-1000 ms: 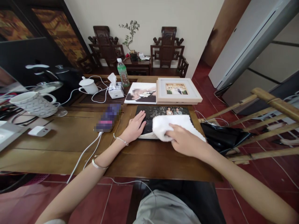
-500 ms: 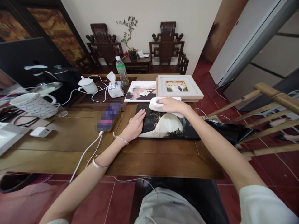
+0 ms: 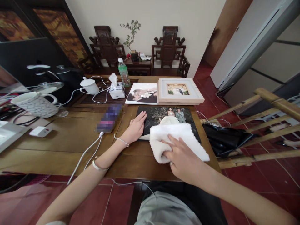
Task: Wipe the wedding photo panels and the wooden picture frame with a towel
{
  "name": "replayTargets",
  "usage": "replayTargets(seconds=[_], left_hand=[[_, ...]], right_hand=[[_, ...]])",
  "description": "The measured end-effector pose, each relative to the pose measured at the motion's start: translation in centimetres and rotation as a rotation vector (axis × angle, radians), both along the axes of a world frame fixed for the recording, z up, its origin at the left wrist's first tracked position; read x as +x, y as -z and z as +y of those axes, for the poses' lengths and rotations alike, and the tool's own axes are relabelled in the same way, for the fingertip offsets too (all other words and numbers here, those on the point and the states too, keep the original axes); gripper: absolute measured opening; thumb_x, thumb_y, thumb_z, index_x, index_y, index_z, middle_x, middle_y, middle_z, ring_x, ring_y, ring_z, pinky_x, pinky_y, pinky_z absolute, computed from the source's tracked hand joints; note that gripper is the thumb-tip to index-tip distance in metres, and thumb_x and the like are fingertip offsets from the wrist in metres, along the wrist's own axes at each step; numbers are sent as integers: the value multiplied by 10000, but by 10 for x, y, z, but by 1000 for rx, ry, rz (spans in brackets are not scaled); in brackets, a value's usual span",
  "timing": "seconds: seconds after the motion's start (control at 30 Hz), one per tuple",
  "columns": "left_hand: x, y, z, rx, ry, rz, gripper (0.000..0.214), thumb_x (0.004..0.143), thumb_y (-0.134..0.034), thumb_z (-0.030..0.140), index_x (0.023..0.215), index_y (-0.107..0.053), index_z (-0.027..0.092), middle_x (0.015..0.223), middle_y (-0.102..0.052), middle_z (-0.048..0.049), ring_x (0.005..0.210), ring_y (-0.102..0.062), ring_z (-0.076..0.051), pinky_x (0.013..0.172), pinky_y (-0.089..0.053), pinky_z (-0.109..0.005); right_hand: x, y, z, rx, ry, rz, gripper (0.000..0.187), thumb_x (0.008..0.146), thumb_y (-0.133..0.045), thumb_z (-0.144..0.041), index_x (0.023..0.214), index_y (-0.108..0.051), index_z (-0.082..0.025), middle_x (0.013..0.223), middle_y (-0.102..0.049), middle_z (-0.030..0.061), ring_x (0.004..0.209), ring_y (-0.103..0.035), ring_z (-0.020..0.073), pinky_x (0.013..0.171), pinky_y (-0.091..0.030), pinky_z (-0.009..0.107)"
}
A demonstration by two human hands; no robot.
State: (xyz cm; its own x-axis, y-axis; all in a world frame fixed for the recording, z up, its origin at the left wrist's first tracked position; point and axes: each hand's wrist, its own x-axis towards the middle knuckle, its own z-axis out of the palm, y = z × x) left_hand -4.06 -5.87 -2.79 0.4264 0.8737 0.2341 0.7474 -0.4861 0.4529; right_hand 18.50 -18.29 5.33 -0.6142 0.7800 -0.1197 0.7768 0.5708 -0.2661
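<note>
A dark photo print (image 3: 164, 115) of a couple lies flat on the wooden table (image 3: 70, 140). My left hand (image 3: 134, 128) rests flat on its left edge, fingers stretched out. My right hand (image 3: 181, 157) presses a folded white cloth (image 3: 175, 140) down over the print's near edge, fingers spread on top of the cloth. The cloth hides the lower part of the picture.
Behind the print lie a framed photo (image 3: 179, 90) and another print (image 3: 142, 93). A tissue box (image 3: 116, 90), green bottle (image 3: 123, 73), white teapot (image 3: 90, 86), mug (image 3: 35, 103) and a cabled device (image 3: 109, 118) stand left. A black bag (image 3: 225, 137) and bamboo chair (image 3: 269, 125) are right.
My right hand pushed the cloth to the print's far edge, then drew it back to the near edge, nearer than a second ago. My left hand stayed in place.
</note>
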Motion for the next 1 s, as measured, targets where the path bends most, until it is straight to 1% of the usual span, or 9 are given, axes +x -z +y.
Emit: replayTargets(seconds=[0.1, 0.2, 0.4, 0.5, 0.57, 0.7, 0.83, 0.9, 1.0], left_hand=[[0, 0, 0, 3, 0, -5, 521, 913, -274, 156, 1420, -389, 131, 1530, -328, -144, 1434, -261, -234, 1131, -277, -498], [0, 0, 1, 6, -1, 4, 521, 912, -277, 156, 1421, -386, 136, 1527, -336, -140, 1432, -268, -230, 1129, -287, -488], [1, -1, 2, 5, 7, -17, 508, 932, -275, 181, 1426, -381, 131, 1522, -346, -138, 1431, -269, -238, 1133, -292, -489], [1, 0, 2, 10, 7, -22, 499, 937, -286, 194, 1421, -391, 137, 1522, -346, -134, 1431, -268, -240, 1138, -285, -490], [1, 1, 2, 8, 4, -21, 496, 939, -284, 194, 1421, -392, 140, 1525, -343, -133, 1433, -264, -236, 1136, -284, -492], [1, 0, 1, -7, 2, -15, 501, 942, -279, 187, 1433, -372, 155, 1532, -330, -128, 1435, -260, -230, 1127, -290, -494], [3, -4, -1, -34, -7, 26, 497, 952, -263, 208, 1433, -359, 132, 1540, -306, -144, 1442, -240, -236, 1116, -294, -507], [4, -6, -2, -39, -13, 42, 493, 955, -265, 220, 1428, -364, 120, 1541, -301, -149, 1442, -237, -235, 1119, -288, -500], [5, -6, -2, -33, -17, 49, 488, 957, -271, 228, 1422, -372, 121, 1542, -301, -149, 1441, -242, -236, 1118, -288, -492]], right_hand=[[-5, -1, 14, 36, 8, -3, 474, 740, -411, -62, 1120, -651, -212, 1295, -592, 122, 1333, -347, 369, 1003, -340, 576], [-14, -5, 46, 85, 50, -23, 423, 774, -399, -76, 1088, -661, -186, 1084, -662, 151, 1210, -475, 341, 929, -410, 493], [-31, -13, 128, 129, 93, -22, 427, 765, -408, -78, 1100, -655, -170, 1022, -669, 160, 878, -628, 271, 685, -442, 324], [-34, -15, 156, 127, 64, -5, 394, 757, -413, -67, 1039, -672, -158, 1030, -678, 150, 872, -628, 258, 685, -435, 306], [-35, -15, 160, 125, 71, -2, 408, 762, -409, -59, 1060, -671, -155, 1061, -674, 157, 903, -625, 270, 714, -444, 319], [-34, -4, 129, 167, 117, -42, 435, 779, -397, -50, 1107, -662, -155, 1072, -662, 185, 1035, -592, 325, 825, -464, 419], [-23, 13, 65, 199, 68, -43, 480, 769, -383, -22, 1138, -656, -159, 1341, -551, 163, 1350, -327, 388, 1032, -304, 614], [-13, 15, 35, 127, 16, -27, 481, 748, -392, -19, 1112, -672, -162, 1441, -468, 129, 1399, -229, 407, 1058, -236, 666], [5, 9, 9, -8, -23, 6, 522, 694, -408, -1, 1091, -685, -197, 1454, -461, 86, 1420, -218, 364, 1099, -218, 636]])
